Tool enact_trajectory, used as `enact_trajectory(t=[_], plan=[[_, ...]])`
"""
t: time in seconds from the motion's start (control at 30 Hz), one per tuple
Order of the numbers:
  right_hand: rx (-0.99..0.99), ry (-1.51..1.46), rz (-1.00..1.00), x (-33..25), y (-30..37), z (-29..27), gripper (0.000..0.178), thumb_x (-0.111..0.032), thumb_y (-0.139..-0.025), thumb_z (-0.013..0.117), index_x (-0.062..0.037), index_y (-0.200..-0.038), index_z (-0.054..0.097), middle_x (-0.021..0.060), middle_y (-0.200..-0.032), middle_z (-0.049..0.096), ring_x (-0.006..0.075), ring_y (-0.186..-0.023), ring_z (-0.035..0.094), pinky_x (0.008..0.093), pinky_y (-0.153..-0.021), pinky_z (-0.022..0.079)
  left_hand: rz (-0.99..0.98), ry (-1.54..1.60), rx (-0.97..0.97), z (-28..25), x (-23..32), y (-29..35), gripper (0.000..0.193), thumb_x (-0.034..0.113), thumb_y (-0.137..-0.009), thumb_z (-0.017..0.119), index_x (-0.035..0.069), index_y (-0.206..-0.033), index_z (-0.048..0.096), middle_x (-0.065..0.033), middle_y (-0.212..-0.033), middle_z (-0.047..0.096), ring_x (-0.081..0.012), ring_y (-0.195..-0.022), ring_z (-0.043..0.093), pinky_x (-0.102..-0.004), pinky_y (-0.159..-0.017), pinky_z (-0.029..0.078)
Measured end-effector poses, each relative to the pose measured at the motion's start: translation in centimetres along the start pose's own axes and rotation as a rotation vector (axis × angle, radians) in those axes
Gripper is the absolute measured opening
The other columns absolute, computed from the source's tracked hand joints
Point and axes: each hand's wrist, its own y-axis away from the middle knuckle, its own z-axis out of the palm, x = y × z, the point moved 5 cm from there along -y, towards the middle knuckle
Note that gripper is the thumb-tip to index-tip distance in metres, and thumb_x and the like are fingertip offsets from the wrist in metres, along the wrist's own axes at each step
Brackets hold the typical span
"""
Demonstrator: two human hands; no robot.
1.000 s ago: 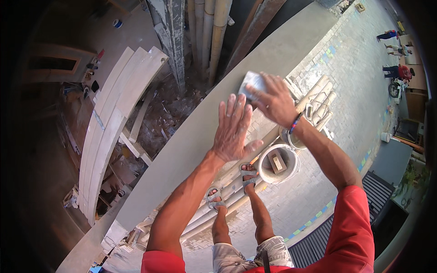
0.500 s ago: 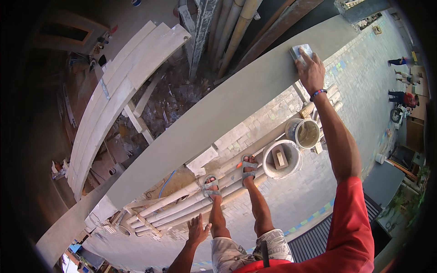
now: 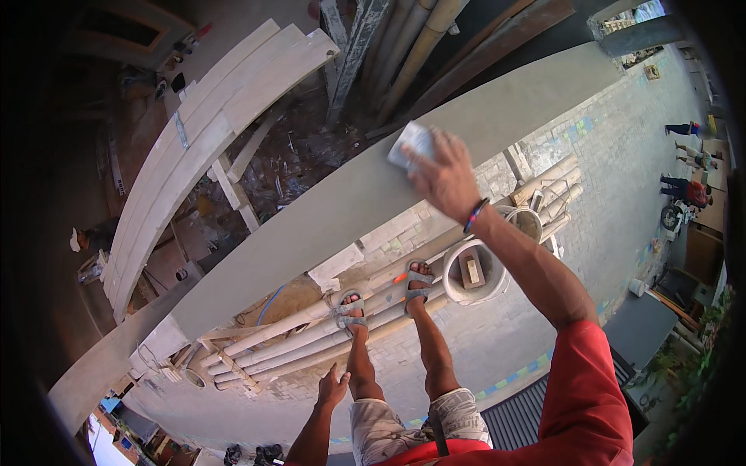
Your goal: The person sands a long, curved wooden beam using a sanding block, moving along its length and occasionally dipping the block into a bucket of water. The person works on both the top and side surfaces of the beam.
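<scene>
My right hand (image 3: 447, 172) is closed around a pale rectangular block (image 3: 412, 145), its kind blurred by motion. The block lies flat against the smooth grey plastered surface (image 3: 326, 210), a long curved beam running from lower left to upper right. Beaded bracelets circle that wrist. My left hand (image 3: 332, 387) hangs low beside my left knee, with nothing in it and its index finger and thumb apart. My sandalled feet stand on bamboo poles (image 3: 311, 342). Right of them is a white bucket (image 3: 503, 283) with a wood-handled float (image 3: 471, 269) inside; my right forearm partly covers a second bucket (image 3: 524, 221).
A curved layered pale form (image 3: 210, 140) rises at left, with debris (image 3: 303, 155) below it. Upright poles (image 3: 420, 46) stand at the top. A person in a white cap (image 3: 79, 239) is at far left; other people (image 3: 688, 190) are by a motorbike (image 3: 670, 216) at far right.
My right hand has slid the block left and down along the grey surface, from its upper right part toward the middle. The left hand's fingers, spread before, are now more drawn in.
</scene>
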Motion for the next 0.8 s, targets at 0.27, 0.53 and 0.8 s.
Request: enact_trajectory(t=[0.27, 0.53, 0.8], plan=[[0.014, 0.1, 0.34, 9.8, -1.9, -2.7, 0.042, -0.025, -0.089, 0.065, -0.0171, -0.13, 0.063, 0.0273, -0.118, 0.057, 0.0395, -0.1, 0.054, 0.0477, -0.091, 0.042, -0.037, 0.145, 0.041, -0.3, -2.5, 1.9, 0.061, 0.034, -0.093, 0.063, -0.002, -0.138, 0.045, -0.0222, -0.113, 0.068, -0.0386, -0.106, 0.065, -0.0447, -0.09, 0.051], [-0.142, -0.105, -0.024, 1.0, 3.5, -1.2, 0.052, -0.021, -0.081, 0.073, -0.0255, -0.131, 0.061, 0.026, -0.137, 0.046, 0.0444, -0.119, 0.048, 0.0538, -0.105, 0.036, -0.085, 0.313, 0.119, -2.4, -1.8, 2.5, 0.057, 0.032, -0.092, 0.063, -0.002, -0.136, 0.048, -0.0213, -0.107, 0.07, -0.0376, -0.099, 0.068, -0.0415, -0.085, 0.054], [-0.103, -0.182, -0.011, -7.8, 2.4, 1.4, 0.046, -0.024, -0.084, 0.069, -0.0207, -0.13, 0.062, 0.029, -0.136, 0.045, 0.0452, -0.122, 0.045, 0.0549, -0.108, 0.033, -0.124, 0.31, 0.07, 0.1, -4.8, 2.9, 0.056, 0.034, -0.092, 0.064, 0.0, -0.135, 0.05, -0.0222, -0.107, 0.07, -0.0355, -0.099, 0.069, -0.0425, -0.086, 0.053]])
